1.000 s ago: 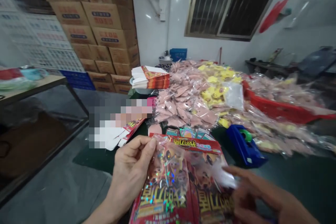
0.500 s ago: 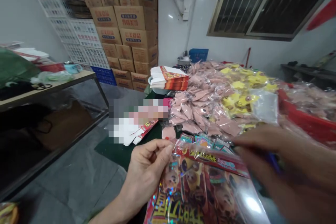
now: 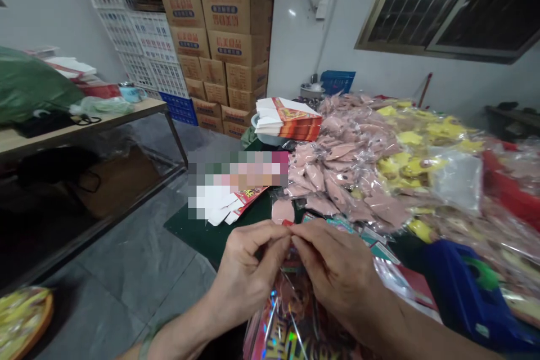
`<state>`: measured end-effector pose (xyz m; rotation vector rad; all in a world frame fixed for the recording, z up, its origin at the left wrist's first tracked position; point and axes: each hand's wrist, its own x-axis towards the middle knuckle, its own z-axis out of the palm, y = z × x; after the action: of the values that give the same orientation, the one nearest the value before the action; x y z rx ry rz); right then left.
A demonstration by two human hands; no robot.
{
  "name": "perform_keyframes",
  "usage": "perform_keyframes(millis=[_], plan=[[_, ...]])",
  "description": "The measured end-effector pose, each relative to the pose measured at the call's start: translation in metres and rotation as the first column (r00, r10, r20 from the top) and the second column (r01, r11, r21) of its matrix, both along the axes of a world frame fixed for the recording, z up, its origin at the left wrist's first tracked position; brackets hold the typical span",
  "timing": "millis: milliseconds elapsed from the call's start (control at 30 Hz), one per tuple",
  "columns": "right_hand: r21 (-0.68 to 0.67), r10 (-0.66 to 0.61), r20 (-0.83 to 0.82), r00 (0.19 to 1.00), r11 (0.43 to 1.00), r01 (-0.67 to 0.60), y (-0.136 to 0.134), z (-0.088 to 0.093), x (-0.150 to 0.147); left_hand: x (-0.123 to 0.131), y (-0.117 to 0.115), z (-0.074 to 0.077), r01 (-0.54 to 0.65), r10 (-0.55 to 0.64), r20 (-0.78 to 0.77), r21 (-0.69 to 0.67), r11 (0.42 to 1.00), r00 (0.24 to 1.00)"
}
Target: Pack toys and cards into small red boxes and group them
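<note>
My left hand [image 3: 248,273] and my right hand [image 3: 337,270] meet fingertip to fingertip, both pinching the top edge of a shiny red packet [image 3: 291,320] in clear wrap with gold lettering. The packet hangs below my hands, over the near edge of the green table [image 3: 202,233]. Most of its upper part is hidden behind my fingers. Right beyond my hands lie small colourful card packs [image 3: 363,233] and a pile of pink wrapped pieces [image 3: 333,180].
A blue tape dispenser [image 3: 468,298] sits at the right. Yellow wrapped pieces [image 3: 413,152] and a red bin [image 3: 510,191] lie further right. A stack of flat red and white boxes [image 3: 289,119] stands behind. Cardboard cartons [image 3: 223,39] line the wall; a wooden bench [image 3: 80,124] stands left.
My right hand came in from the right and closed on the packet's top edge beside my left hand. My view has turned left and dipped.
</note>
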<state>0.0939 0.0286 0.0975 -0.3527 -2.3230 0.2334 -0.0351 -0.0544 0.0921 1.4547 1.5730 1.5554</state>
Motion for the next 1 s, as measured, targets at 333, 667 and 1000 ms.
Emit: perform_keyframes(millis=[333,667,1000], plan=[[-0.067,-0.071,0.04,0.997,0.995,0.074,0.008,0.003,-0.001,0.008,0.0,-0.004,-0.028,0.029,0.016,-0.065,0.998,0.999],[-0.086,0.01,0.035,0.999,0.996,-0.007,0.004,0.004,0.006,0.008,0.002,0.0,0.017,-0.015,0.051,-0.038,0.999,0.999],[0.016,-0.024,0.113,0.993,1.0,0.022,0.005,0.004,0.009,0.005,0.003,-0.002,0.116,-0.09,-0.358,0.051,0.992,0.929]])
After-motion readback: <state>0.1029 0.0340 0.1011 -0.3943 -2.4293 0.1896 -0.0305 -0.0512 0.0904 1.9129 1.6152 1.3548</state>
